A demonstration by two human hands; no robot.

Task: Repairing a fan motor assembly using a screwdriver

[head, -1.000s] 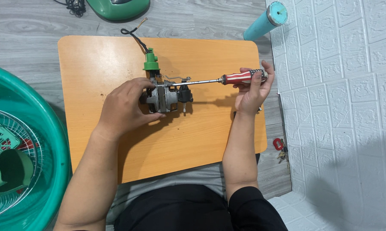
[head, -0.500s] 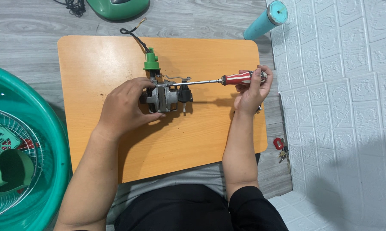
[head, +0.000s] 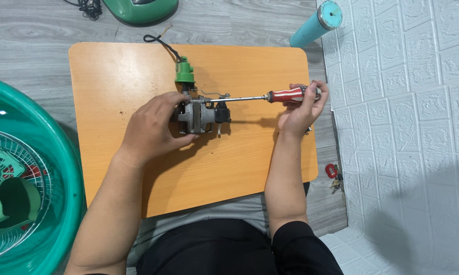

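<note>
At the far left, a teal plastic basin is seen, with a wire fan guard and a green plastic housing part lying in it. Beside it stands a low orange wooden table, on which the work is set.

The left hand is laid over the left end of a small fan motor, with the fingers curled and clamped on its metal body. The motor rests on the table top, near the middle and toward the far edge. A green plastic fitting projects from its far side, and a black cable runs from there off the table edge.

A screwdriver with a red-and-white striped handle lies level, its tip meeting the motor's right end. The handle is enclosed by the right hand, fingers wrapped shut around it.

The motor is judged dense and rigid for its size, with a metal core. It is best gripped on the metal frame, not by the thin wires or the plastic fitting, which are judged liable to bend or crack.

To the right, a teal cylindrical bottle lies on the grey floor, and a red key fob with keys lies near the white wall panel.
</note>
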